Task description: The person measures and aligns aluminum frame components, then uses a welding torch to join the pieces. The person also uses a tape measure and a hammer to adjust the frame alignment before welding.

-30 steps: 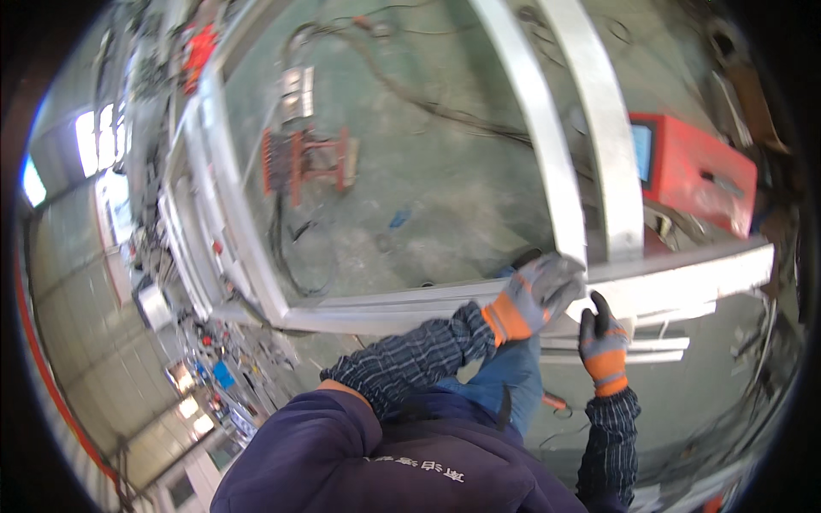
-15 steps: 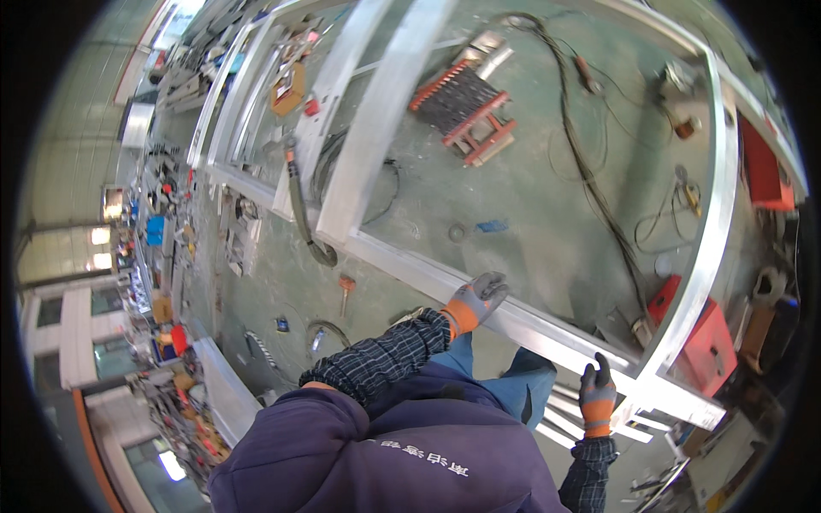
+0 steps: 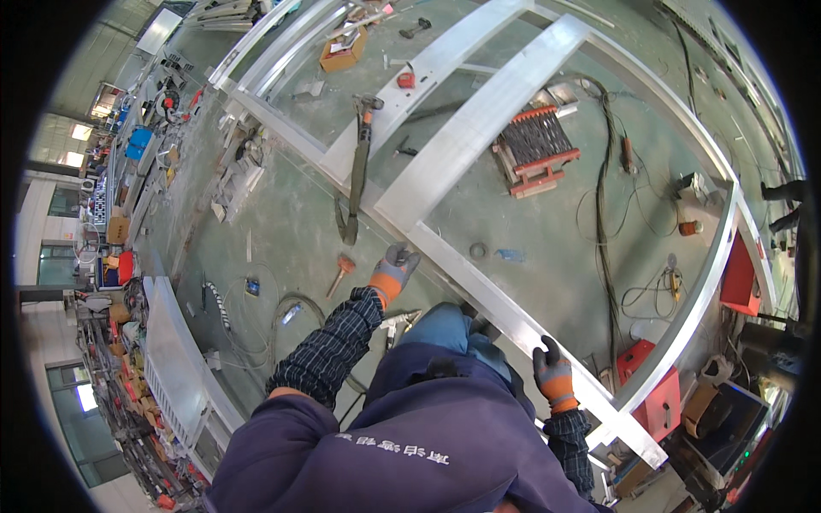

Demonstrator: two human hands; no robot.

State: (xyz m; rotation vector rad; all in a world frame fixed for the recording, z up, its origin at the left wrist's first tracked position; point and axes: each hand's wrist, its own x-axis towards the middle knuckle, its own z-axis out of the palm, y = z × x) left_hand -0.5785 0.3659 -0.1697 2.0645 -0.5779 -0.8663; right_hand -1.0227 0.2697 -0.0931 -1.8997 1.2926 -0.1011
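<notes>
A large welded silver metal frame [image 3: 487, 297] of flat rails and crossbars spreads in front of me. My left hand [image 3: 393, 272], in a grey glove with an orange cuff, is near the outer side of its near rail. The fingers are partly bent and apart, with nothing in them. My right hand [image 3: 553, 376], gloved alike, is at the near rail close to the right corner, fingers apart; whether it touches the metal I cannot tell. A mallet [image 3: 342, 272] with an orange head lies on the floor beyond my left forearm. A long green-sleeved tool [image 3: 359, 171] lies across the rail.
Inside the frame are a red rack with dark mesh [image 3: 537, 141], a thick cable [image 3: 604, 188] and a red tape measure [image 3: 405, 79]. Red boxes [image 3: 657, 395] stand at the right corner. A person's legs [image 3: 782, 205] show far right. Parts heap along the left.
My view has turned, shifting the scene. My left hand has come off the near rail and moved left. My right hand remains by the rail, near the right corner.
</notes>
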